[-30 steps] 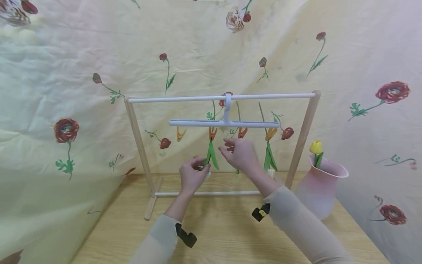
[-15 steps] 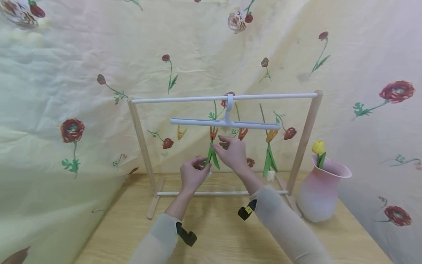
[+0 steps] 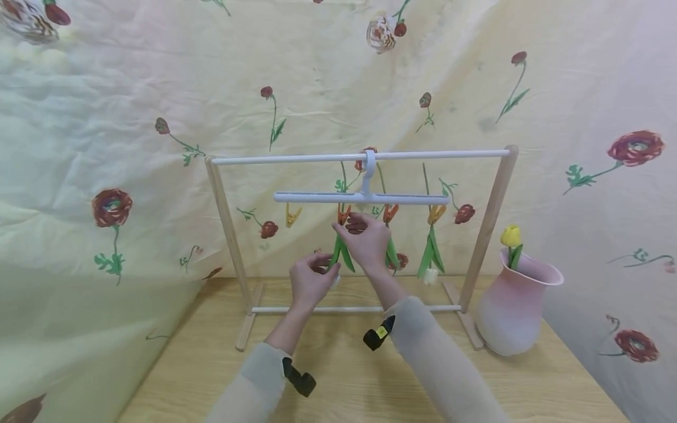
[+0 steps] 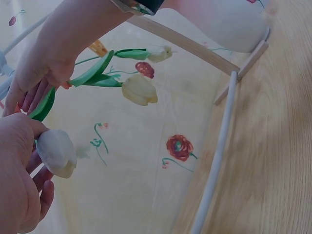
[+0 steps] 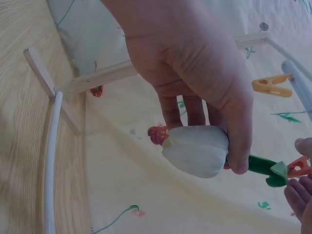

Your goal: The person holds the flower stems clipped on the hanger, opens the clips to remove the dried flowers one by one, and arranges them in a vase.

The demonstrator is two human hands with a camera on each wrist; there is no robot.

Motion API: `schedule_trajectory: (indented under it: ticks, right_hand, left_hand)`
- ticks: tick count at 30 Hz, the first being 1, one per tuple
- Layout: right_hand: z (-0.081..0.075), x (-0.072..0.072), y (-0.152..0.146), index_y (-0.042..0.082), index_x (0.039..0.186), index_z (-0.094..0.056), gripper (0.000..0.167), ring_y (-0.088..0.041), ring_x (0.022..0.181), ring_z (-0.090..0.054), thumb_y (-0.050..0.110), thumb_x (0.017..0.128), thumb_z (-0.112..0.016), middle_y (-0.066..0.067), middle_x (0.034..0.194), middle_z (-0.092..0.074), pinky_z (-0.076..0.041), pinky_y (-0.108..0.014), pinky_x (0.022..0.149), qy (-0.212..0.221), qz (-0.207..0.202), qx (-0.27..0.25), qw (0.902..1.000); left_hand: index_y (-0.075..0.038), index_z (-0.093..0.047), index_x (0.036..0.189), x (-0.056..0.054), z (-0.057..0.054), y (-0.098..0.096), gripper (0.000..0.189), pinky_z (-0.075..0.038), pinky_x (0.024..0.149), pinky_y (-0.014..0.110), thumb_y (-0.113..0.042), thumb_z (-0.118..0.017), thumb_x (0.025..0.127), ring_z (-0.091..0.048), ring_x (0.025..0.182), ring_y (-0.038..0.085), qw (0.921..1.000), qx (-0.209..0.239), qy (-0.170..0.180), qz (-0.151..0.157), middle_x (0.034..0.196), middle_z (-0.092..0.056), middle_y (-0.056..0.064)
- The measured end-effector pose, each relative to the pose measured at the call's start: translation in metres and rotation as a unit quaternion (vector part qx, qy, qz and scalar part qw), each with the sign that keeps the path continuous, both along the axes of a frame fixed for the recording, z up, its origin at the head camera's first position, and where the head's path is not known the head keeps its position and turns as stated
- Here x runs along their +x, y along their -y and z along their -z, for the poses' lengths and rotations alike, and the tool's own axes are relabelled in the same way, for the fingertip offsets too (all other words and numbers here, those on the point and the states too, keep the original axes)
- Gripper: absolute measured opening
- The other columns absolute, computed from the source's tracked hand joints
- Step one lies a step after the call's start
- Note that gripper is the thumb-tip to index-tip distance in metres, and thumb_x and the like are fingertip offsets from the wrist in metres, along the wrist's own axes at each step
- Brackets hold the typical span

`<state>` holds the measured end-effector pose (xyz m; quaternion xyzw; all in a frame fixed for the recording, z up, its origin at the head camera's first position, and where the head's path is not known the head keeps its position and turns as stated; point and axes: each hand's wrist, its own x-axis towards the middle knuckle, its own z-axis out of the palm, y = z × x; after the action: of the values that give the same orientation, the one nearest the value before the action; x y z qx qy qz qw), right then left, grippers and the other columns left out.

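My left hand (image 3: 312, 279) pinches the stem and leaf of a tulip (image 5: 197, 151) just above its white bloom, which hangs head down. The stem runs up through an orange clip (image 3: 343, 214) under the white hanger (image 3: 317, 197). Close to that clip is my right hand (image 3: 368, 242). In the right wrist view its thumb (image 5: 303, 145) and fingers stand apart on either side of the orange clip. Whether they touch it is hard to see. Two more tulips hang upside down to the right, one with a pale bloom (image 3: 431, 276).
A yellow clip (image 3: 292, 215) hangs at the hanger's left end with nothing in it. The hanger hooks over the white bar (image 3: 285, 159) of a wooden rack (image 3: 489, 229). On the table's right stands a pink-and-white vase (image 3: 510, 317) with a yellow tulip (image 3: 510, 235).
My right hand has moved left, from beside the hanging tulip to the orange clip above its leaves. My left hand keeps its pinch in nearly the same place. The hanger sways slightly.
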<state>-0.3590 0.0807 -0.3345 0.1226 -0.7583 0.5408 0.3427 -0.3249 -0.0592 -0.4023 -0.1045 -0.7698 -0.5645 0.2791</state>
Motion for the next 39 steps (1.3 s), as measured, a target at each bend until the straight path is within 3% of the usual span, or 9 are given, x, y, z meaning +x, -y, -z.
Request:
schedule_trajectory:
  ticks: [7,16,28,39]
  right_hand:
    - [-0.001,-0.005,0.008,0.002,0.113,-0.078,0.040,-0.029,0.089,-0.080,0.025,0.084,-0.092,-0.016,0.099,-0.081,-0.066,-0.037,0.080,0.007,0.017,-0.035,0.9992]
    - [-0.003,-0.008,0.014,0.003,0.097,-0.080,0.032,-0.026,0.079,-0.077,0.030,0.084,-0.092,-0.013,0.088,-0.081,-0.056,-0.019,0.066,-0.011,0.036,-0.065,0.9972]
    - [-0.001,-0.012,0.015,0.003,0.089,-0.077,0.028,-0.026,0.075,-0.077,0.030,0.088,-0.088,-0.013,0.084,-0.080,-0.059,-0.028,0.067,-0.030,0.047,-0.050,0.9972]
    - [-0.001,-0.007,0.018,0.002,0.085,-0.074,0.025,-0.027,0.073,-0.075,0.024,0.090,-0.085,-0.015,0.082,-0.078,-0.054,-0.019,0.063,-0.017,0.047,-0.057,0.9971]
  left_hand:
    - [-0.006,-0.083,0.103,0.001,0.000,0.001,0.019,-0.063,0.067,0.029,-0.011,-0.087,0.085,-0.077,0.073,0.024,0.9999,-0.008,-0.009,-0.006,0.094,-0.083,0.013]
    - [-0.007,-0.084,0.102,0.001,0.002,0.002,0.018,-0.063,0.067,0.028,-0.011,-0.088,0.084,-0.077,0.072,0.024,0.9998,-0.011,-0.014,-0.004,0.091,-0.083,0.013]
    - [-0.009,-0.084,0.101,0.002,0.001,0.003,0.017,-0.064,0.068,0.029,-0.012,-0.088,0.084,-0.078,0.073,0.023,0.9998,-0.020,-0.008,-0.004,0.092,-0.083,0.011]
    - [-0.007,-0.083,0.100,0.007,0.008,0.003,0.016,-0.064,0.067,0.030,-0.010,-0.087,0.085,-0.078,0.073,0.024,0.9998,-0.017,0.000,-0.009,0.090,-0.083,0.012]
